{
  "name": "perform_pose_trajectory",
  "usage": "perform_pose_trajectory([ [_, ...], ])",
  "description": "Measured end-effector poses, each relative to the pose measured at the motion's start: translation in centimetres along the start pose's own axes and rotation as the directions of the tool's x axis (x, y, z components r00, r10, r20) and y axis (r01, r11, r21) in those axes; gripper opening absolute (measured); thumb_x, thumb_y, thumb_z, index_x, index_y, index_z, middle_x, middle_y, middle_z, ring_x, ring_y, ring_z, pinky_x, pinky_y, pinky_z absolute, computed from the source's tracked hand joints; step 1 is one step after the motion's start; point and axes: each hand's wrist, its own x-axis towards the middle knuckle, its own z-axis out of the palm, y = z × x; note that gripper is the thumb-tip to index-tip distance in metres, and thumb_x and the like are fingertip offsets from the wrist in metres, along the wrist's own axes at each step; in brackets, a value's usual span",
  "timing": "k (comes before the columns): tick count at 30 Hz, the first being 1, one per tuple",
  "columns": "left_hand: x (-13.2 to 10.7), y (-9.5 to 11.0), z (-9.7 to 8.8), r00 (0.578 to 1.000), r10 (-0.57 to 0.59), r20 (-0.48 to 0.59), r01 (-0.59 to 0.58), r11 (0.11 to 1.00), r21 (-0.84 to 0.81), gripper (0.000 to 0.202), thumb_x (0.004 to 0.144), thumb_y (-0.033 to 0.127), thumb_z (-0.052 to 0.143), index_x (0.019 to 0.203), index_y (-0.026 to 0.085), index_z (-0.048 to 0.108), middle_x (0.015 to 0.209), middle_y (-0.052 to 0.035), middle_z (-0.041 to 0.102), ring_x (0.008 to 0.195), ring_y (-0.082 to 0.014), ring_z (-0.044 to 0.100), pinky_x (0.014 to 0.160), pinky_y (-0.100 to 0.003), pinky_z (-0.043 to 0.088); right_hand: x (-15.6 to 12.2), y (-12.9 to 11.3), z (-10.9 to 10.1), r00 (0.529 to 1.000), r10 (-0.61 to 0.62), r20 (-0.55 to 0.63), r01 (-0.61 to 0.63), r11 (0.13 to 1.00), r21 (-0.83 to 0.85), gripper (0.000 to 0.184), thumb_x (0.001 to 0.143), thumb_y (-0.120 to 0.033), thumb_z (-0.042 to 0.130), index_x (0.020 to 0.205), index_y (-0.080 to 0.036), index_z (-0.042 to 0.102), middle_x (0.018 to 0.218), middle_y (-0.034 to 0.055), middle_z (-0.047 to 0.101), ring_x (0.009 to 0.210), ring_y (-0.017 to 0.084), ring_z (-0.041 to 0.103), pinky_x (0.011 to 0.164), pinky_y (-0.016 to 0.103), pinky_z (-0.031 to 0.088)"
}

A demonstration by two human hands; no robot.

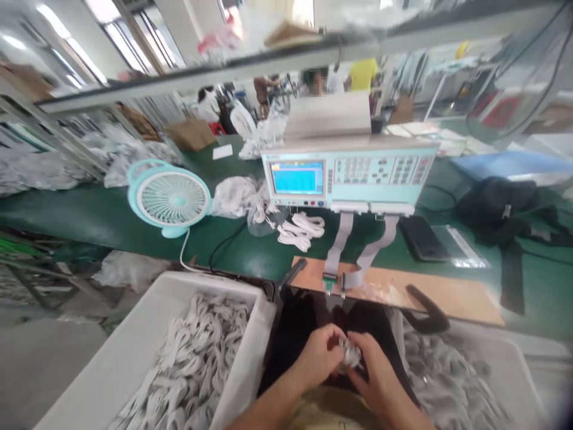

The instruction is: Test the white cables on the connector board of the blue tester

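Note:
Above my lap, my left hand (319, 355) and my right hand (367, 365) meet around a small bundled white cable (350, 355). Both hands are closed on it, with the fingers curled; its ends are blurred and partly hidden. Just beyond them, on a wooden board (403, 292), two flat grey ribbon cables (339, 246) end in connectors, one with a small green circuit board (330, 281). These ribbons run down from a light-blue tester (349, 179) with a lit screen.
White bins full of bundled cables stand left (264, 301) and right (514, 358) of my legs. A black clamp (427, 313) grips the board's edge. On the green table are a fan (172, 197), coiled white cables (299, 230) and a phone (423, 239). People work farther back.

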Motion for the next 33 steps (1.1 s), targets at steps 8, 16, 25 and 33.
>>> perform_pose_trajectory([
  [8, -0.5, 1.4, -1.4, 0.971, 0.223, 0.09, -0.24, 0.919, 0.313, 0.022, 0.062, 0.007, 0.052, 0.076, 0.017, 0.065, 0.07, -0.0001, 0.059, 0.06, -0.0114, 0.054, 0.054, -0.02, 0.043, 1.7, -1.0, -1.3, 0.915, 0.292, 0.278, -0.392, 0.81, 0.436, 0.027, 0.087, -0.039, 0.045, 0.108, -0.024, 0.052, 0.092, 0.0049, 0.057, 0.086, 0.023, 0.056, 0.077, 0.031, 0.046],
  [16, -1.4, 4.6, -2.9, 0.858, 0.457, 0.234, -0.509, 0.703, 0.497, 0.023, 0.074, 0.011, 0.053, 0.084, 0.022, 0.07, 0.094, -0.0037, 0.052, 0.078, -0.0113, 0.053, 0.07, -0.021, 0.043, 3.7, -1.5, -2.4, 0.808, 0.223, 0.545, -0.538, 0.657, 0.528, 0.026, 0.087, -0.041, 0.05, 0.086, -0.02, 0.064, 0.08, 0.0023, 0.057, 0.077, 0.021, 0.052, 0.071, 0.029, 0.042],
  [25, 1.9, 2.6, -1.8, 0.961, 0.093, -0.261, -0.142, 0.975, -0.173, 0.013, 0.07, 0.026, 0.062, 0.076, 0.014, 0.062, 0.07, -0.0015, 0.056, 0.059, -0.0109, 0.051, 0.05, -0.02, 0.04, 5.8, 0.1, -0.4, 0.849, 0.511, 0.138, -0.442, 0.542, 0.715, 0.029, 0.08, -0.045, 0.061, 0.078, -0.016, 0.061, 0.066, 0.0, 0.054, 0.057, 0.012, 0.044, 0.054, 0.023, 0.037],
  [33, 3.9, 1.9, -1.2, 0.955, -0.116, -0.275, -0.032, 0.876, -0.481, 0.033, 0.062, 0.039, 0.07, 0.076, 0.011, 0.061, 0.059, 0.0013, 0.055, 0.048, -0.0083, 0.048, 0.045, -0.02, 0.039, 7.4, 0.6, 0.7, 0.85, 0.526, 0.037, -0.421, 0.635, 0.648, 0.032, 0.077, -0.048, 0.062, 0.075, -0.016, 0.061, 0.066, 0.0014, 0.057, 0.058, 0.015, 0.048, 0.055, 0.025, 0.04],
])
